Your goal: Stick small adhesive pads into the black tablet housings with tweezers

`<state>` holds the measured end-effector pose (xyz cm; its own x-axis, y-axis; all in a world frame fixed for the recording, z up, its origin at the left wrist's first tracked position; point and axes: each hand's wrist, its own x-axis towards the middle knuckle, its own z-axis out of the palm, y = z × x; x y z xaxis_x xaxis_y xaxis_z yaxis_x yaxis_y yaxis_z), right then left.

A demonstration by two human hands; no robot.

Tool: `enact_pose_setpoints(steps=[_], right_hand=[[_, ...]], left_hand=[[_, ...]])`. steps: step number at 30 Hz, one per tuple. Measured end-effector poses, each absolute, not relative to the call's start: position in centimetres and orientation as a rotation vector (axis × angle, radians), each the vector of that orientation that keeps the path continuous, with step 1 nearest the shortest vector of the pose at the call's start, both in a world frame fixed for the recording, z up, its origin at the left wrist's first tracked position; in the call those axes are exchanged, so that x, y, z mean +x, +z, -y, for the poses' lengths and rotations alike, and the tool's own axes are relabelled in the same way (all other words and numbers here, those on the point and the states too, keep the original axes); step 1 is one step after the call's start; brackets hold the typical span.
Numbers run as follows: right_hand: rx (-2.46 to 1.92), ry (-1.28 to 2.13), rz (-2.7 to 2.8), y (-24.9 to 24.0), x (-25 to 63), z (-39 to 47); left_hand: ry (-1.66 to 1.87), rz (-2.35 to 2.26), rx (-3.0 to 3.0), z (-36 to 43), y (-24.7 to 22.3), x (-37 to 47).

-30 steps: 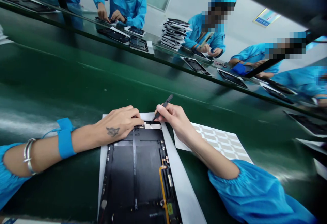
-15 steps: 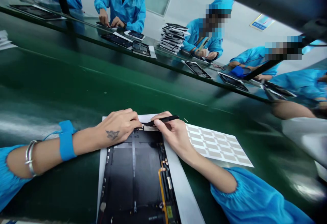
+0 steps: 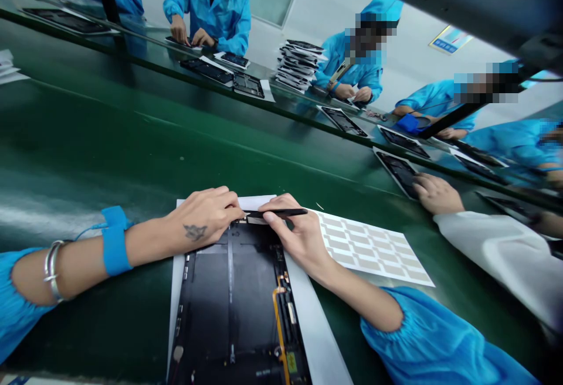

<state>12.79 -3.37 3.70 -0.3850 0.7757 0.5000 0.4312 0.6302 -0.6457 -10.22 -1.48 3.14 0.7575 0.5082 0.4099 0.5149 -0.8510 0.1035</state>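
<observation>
An opened tablet (image 3: 253, 285) with black battery cells and an orange flex cable lies before me on white paper (image 3: 319, 326). At its far edge my left hand (image 3: 206, 218) is closed, thumb and fingers pinched at a small part hidden beneath the fingertips. My right hand (image 3: 305, 244) grips slim black tweezers (image 3: 288, 212), held nearly level, their tip close to my left fingertips. A blue wrist strap (image 3: 115, 241) circles my left forearm.
To the right lies a sheet of grey stickers (image 3: 373, 250). A co-worker's hand (image 3: 440, 194) touches a tablet (image 3: 398, 171) on the green belt (image 3: 197, 150). Across it, people in blue sit beside more tablets and a tall stack (image 3: 299, 65).
The tweezers have tilted to a flatter angle as my right hand shifted slightly. My left hand stays put. At right, the co-worker's hand and a tablet on the belt have come into view.
</observation>
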Motion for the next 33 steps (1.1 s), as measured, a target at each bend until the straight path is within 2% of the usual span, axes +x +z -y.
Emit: enact_pose_setpoints(steps=[7,12,16,33], right_hand=[[-1.037,0.771,1.947,3.9,13.8,3.2],[-1.375,1.027,1.464,3.0,16.3,3.5],[-1.453,1.173,1.192,2.4,17.2,3.3],[-1.412,1.185,1.231,2.6,16.3,3.2]], left_hand=[[-0.605,0.829,-2.935,1.7,3.4,-10.3],[-0.53,0.729,-2.884,1.7,3.5,-10.3],[-0.527,0.698,-2.84,1.6,3.1,-10.3],[-0.489,0.67,-2.843,1.5,3.2,-10.2]])
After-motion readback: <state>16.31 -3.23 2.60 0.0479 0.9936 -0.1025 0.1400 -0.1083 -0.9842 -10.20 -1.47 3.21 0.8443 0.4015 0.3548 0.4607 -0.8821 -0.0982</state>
